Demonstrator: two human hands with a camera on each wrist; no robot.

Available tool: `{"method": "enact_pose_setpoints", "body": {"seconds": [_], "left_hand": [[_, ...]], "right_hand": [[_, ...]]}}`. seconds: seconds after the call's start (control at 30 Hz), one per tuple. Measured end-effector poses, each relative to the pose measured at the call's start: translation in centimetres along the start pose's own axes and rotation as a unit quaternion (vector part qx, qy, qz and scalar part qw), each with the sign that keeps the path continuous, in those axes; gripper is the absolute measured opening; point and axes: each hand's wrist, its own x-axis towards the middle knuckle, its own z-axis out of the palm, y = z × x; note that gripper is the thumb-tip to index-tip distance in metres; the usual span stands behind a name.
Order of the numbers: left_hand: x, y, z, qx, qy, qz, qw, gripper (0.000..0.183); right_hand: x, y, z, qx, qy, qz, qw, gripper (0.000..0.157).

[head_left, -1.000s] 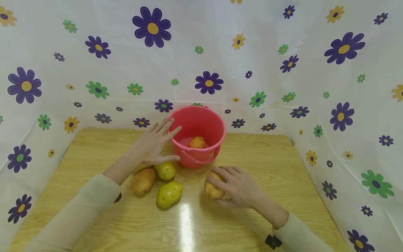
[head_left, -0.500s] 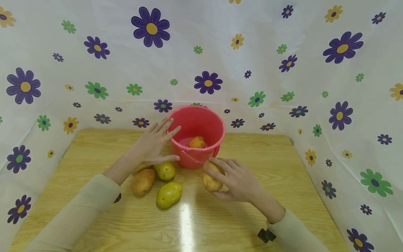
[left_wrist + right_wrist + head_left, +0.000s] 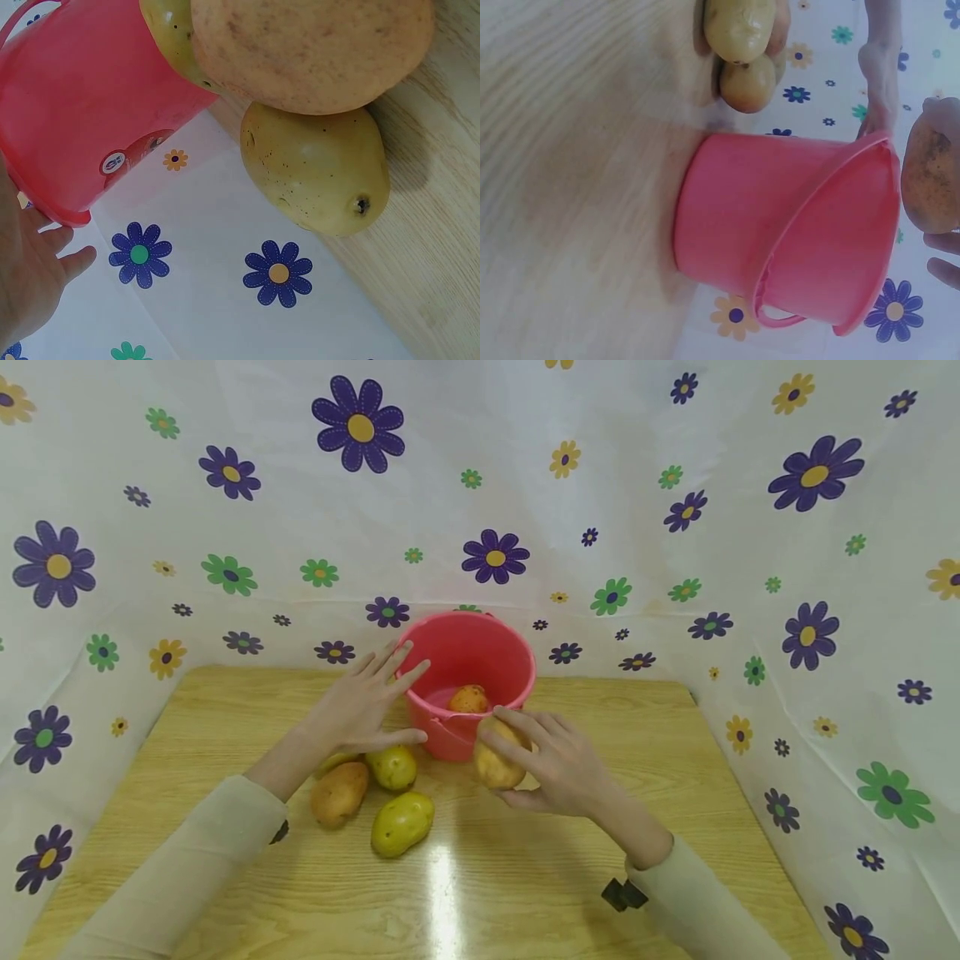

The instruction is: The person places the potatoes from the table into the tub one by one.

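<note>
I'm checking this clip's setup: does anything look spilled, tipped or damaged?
Nothing looks spilled, and the pink bucket stands upright. One small thing stands out: in the left wrist view, a yellow potato has a dark pit near its end, larger than the specks elsewhere. It may be damage or just natural.

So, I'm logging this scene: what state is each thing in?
Pink bucket: upright, handle lowered
Potato in bucket: unpeeled
Held potato: unpeeled, off the table
Left hand: fingers spread, beside the bucket
Right hand: gripping the held potato
Brown potato: unpeeled, on the table
Two yellow potatoes: unpeeled, on the table
Fourth table potato: mostly hidden
</note>
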Motion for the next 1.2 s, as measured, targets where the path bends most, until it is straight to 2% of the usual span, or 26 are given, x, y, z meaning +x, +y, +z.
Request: {"method": "enact_pose_setpoints", "body": {"seconds": [0.17,0.4,0.63,1.0,1.2], "left_hand": [[0.0,0.1,-0.1,0.002,-0.001,0.000,1.0000,0.104],[-0.1,0.1,-0.1,0.000,-0.004,-0.001,1.0000,0.104],[0.0,0.1,-0.1,-0.005,-0.010,-0.004,0.9999,0.105],[0.0,0.1,-0.1,-0.004,-0.009,-0.005,0.9999,0.104],[0.0,0.0,-0.1,-0.002,-0.006,-0.002,1.0000,0.104]], "right_hand": [[1.2,0.7,-0.5,-0.013,-0.014,-0.013,1.000,0.086],[2.8,1.6,-1.0,0.013,-0.024,-0.004,1.000,0.080],[4.2,2.5,-1.3,-0.016,-0.033,-0.015,0.999,0.079],[5.6,5.1,-0.1,-0.030,-0.054,0.009,0.998,0.073],[6.2,6.3,0.5,-0.041,-0.093,0.017,0.995,0.071]]}}
